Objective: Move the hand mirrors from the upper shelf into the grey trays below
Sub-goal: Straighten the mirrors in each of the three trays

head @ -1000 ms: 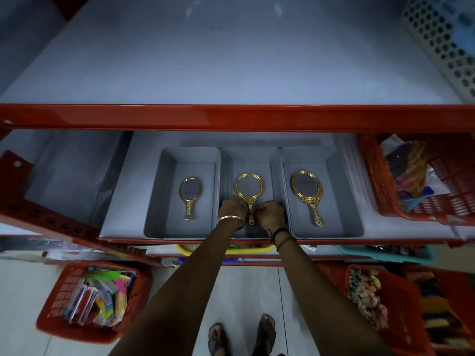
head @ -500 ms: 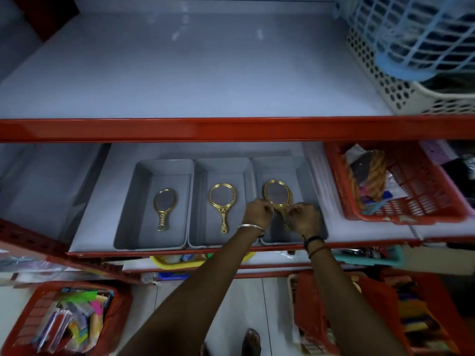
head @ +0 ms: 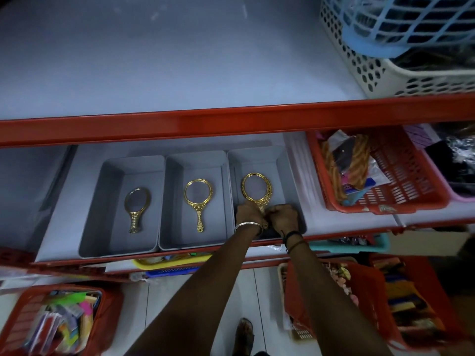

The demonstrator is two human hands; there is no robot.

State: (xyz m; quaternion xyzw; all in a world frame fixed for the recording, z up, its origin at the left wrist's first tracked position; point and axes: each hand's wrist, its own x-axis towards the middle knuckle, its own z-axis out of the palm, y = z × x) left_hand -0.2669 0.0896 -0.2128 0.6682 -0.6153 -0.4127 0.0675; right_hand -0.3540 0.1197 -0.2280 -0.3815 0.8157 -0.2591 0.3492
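Three grey trays stand side by side on the lower shelf. The left tray [head: 102, 201] holds a small gold hand mirror [head: 136, 208]. A round gold mirror [head: 198, 199] lies in the middle tray [head: 174, 165]. In the right tray [head: 285, 176] lies an oval gold mirror [head: 255, 188]. My left hand [head: 248, 214] and my right hand [head: 284, 218] both pinch its handle at the tray's near end, hiding the handle's lower part. No mirror lies on the white upper shelf [head: 167, 60].
A red shelf rail [head: 205, 122] crosses above the trays. A white perforated basket [head: 385, 65] with a blue one on it stands at the upper right. A red basket [head: 380, 173] sits right of the trays. More red baskets [head: 51, 317] stand on the floor.
Both hands left the middle mirror's handle and moved right to the oval mirror in the right tray. The view has shifted right and up.
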